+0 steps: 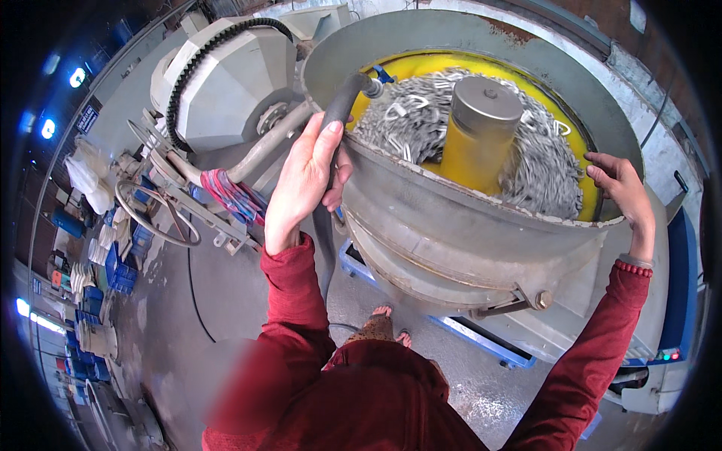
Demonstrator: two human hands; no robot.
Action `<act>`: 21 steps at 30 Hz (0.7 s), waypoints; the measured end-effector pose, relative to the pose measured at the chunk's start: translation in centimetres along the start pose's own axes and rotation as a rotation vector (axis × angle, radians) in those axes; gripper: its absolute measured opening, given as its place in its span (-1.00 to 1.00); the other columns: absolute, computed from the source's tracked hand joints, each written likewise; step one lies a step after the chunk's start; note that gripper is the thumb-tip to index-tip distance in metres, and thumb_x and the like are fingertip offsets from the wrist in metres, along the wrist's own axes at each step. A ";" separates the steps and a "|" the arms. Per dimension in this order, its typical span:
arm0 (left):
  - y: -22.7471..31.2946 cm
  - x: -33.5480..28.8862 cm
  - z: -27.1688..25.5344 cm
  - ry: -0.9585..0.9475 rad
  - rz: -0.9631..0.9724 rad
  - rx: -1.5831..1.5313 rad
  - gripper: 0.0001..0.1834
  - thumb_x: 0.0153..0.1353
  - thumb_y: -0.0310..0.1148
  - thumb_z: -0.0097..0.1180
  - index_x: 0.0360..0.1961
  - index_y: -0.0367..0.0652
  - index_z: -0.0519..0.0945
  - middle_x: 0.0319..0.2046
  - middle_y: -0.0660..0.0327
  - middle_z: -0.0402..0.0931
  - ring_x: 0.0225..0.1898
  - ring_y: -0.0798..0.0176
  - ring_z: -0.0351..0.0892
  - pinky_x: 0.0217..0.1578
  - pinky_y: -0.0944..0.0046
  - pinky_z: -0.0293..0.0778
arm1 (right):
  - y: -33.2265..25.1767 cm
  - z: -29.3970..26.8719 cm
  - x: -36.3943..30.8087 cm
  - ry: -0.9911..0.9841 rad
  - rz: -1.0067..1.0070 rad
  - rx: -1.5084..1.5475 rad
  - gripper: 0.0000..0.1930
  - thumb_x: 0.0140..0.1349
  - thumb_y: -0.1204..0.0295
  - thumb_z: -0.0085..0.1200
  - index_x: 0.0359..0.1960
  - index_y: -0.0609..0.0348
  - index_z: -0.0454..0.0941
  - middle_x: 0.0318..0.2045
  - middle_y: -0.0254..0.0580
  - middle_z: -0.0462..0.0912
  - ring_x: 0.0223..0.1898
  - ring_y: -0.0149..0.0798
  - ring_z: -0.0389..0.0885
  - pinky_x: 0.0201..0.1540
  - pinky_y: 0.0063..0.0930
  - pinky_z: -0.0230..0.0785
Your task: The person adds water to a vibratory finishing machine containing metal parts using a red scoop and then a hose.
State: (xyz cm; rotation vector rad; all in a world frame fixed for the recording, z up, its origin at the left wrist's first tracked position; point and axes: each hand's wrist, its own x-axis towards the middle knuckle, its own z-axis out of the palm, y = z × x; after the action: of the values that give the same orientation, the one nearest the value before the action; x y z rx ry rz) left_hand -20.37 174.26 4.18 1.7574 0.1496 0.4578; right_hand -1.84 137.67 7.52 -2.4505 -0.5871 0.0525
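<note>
My left hand [302,174] is closed around a thick dark hose [346,99] at the near left edge of a round grey tub [466,225]. The hose's end, with a metal fitting and a blue valve lever [384,74], reaches over the rim into the tub. My right hand [624,188] is at the tub's right rim, its fingers stretched out over the inside and nothing visible in them. A blurred heap of small grey metal pieces [543,184] fills the yellow-lined ring around a yellow central post [474,154] with a metal cap.
Left of the tub stands a faceted grey machine [241,83] with a black chain or belt. A bent pipe wrapped in coloured cloth [229,194] lies nearer. Blue crates [120,269] line the left side. The hose hangs toward the wet floor by my feet; a blue frame [481,342] runs under the tub.
</note>
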 end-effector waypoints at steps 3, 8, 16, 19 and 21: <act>-0.2 0.1 0.2 0.004 -0.001 -0.029 -0.64 0.34 -0.13 -0.36 -0.01 -0.13 0.29 -0.75 0.28 0.21 -0.90 0.50 0.03 -0.88 0.49 0.07 | -0.5 -0.4 -0.2 -0.012 0.024 -0.044 -0.61 0.10 0.31 0.06 -0.11 0.37 0.48 -0.44 -0.13 0.59 -0.42 -0.41 0.46 -0.31 -0.49 0.31; 0.1 0.4 0.6 0.000 -0.012 -0.079 -0.65 0.34 -0.17 -0.32 -0.02 -0.19 0.25 -0.77 0.30 0.21 -0.91 0.48 0.06 -0.89 0.48 0.08 | 1.1 -0.8 0.0 0.029 -0.088 -0.146 -0.56 0.08 0.22 0.06 -0.15 0.38 0.49 -0.31 0.08 0.60 -0.24 -0.17 0.57 -0.15 -0.40 0.34; 0.1 0.0 1.2 0.062 0.037 -0.030 -0.57 0.33 -0.09 -0.36 0.04 -0.17 0.26 -0.77 0.28 0.19 -0.92 0.49 0.04 -0.91 0.50 0.06 | 1.2 -0.7 0.4 0.023 -0.048 -0.152 -0.59 0.11 0.26 0.03 -0.08 0.29 0.48 -0.24 0.04 0.59 -0.20 -0.23 0.55 -0.08 -0.44 0.31; 0.1 0.1 1.1 0.047 0.039 -0.021 -0.56 0.32 -0.08 -0.36 0.04 -0.18 0.26 -0.77 0.28 0.21 -0.92 0.49 0.04 -0.91 0.50 0.06 | 1.1 -0.8 0.2 0.024 -0.055 -0.102 -0.60 0.13 0.27 0.02 -0.08 0.32 0.47 -0.24 0.03 0.59 -0.20 -0.25 0.55 -0.08 -0.45 0.31; 0.1 0.1 1.1 0.046 0.044 -0.018 -0.55 0.32 -0.07 -0.36 0.04 -0.19 0.26 -0.76 0.29 0.21 -0.92 0.50 0.04 -0.91 0.50 0.06 | 1.6 -0.7 0.3 0.041 -0.082 -0.088 -0.60 0.14 0.27 0.02 -0.09 0.34 0.47 -0.26 0.01 0.60 -0.21 -0.27 0.54 -0.09 -0.45 0.31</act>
State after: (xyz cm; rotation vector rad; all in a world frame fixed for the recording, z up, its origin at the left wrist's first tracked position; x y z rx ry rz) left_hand -19.90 173.27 4.10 1.7364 0.1390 0.5304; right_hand -0.82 136.29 7.19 -2.5031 -0.6841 -0.0576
